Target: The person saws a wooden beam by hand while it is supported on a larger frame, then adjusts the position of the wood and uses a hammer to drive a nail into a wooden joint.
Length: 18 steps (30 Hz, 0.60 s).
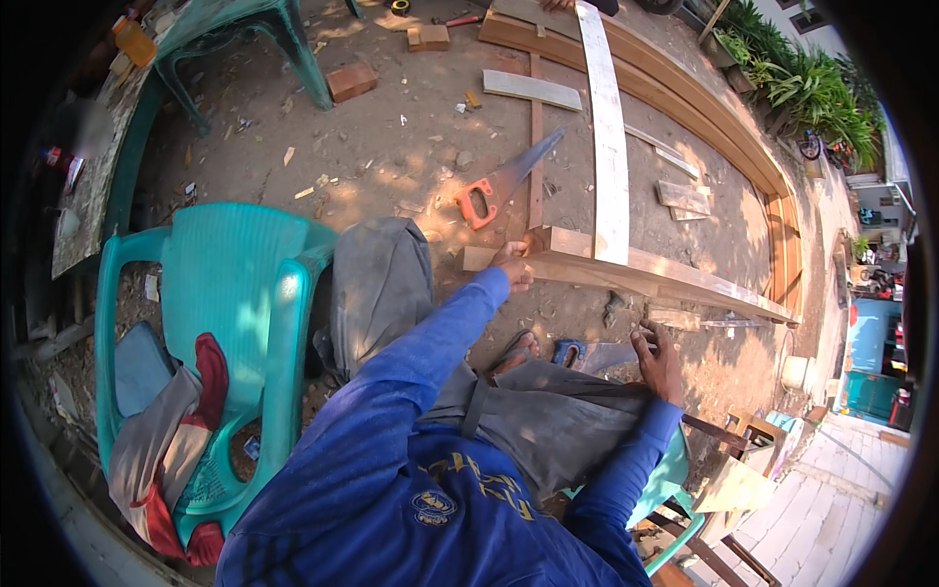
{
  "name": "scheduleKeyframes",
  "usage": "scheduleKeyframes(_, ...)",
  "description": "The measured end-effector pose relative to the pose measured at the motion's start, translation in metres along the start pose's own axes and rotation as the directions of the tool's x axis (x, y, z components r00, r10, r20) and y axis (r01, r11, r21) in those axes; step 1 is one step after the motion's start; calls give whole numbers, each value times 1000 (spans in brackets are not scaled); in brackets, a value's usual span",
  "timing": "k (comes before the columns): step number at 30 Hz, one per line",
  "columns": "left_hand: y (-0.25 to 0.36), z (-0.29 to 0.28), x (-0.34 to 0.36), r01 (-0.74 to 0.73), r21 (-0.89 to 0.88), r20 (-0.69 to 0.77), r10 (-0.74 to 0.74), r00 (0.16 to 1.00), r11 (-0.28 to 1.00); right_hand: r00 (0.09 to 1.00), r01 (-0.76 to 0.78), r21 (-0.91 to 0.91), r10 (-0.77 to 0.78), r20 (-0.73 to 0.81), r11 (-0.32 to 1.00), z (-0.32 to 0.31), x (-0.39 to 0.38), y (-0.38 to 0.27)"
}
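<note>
A long wooden frame of brown beams lies on the ground before me. At its near left corner, my left hand has its fingers closed around the end of a beam. Crossing the frame is a whitish board. My right hand hovers above my right knee, a little short of the near beam, fingers loosely bent and apart, with nothing visible in them. An orange-handled handsaw rests beyond my left hand, its blade reaching over a thin strip. Another saw with a blue handle lies by my foot.
At the left stands a green plastic chair with a grey and red cloth over it. Wood offcuts and a brick lie on the dirt. Another person's hand shows at the far end. Plants line the far right.
</note>
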<state>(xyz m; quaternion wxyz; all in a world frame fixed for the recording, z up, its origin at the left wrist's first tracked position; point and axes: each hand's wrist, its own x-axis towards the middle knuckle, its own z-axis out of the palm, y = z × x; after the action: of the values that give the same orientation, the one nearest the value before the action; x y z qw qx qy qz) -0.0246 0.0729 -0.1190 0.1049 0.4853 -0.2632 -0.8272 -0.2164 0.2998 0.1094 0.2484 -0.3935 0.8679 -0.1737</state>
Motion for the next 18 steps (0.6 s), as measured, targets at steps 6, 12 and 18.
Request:
scheduleKeyframes(6, 5, 19, -20, -323, -54, 6, 324, 946, 945, 1000, -22, 13, 22, 5, 1000, -4, -2, 7)
scheduleKeyframes(12, -6, 21, -4, -454, 209, -44, 472, 880, 866, 999, -20, -18, 21, 36, 1000, -1, 2, -7)
scheduleKeyframes(18, -19, 32, 12, -459, 201, -16, 471, 882, 865, 999, -38, 19, 38, 12, 999, -1, 2, 9)
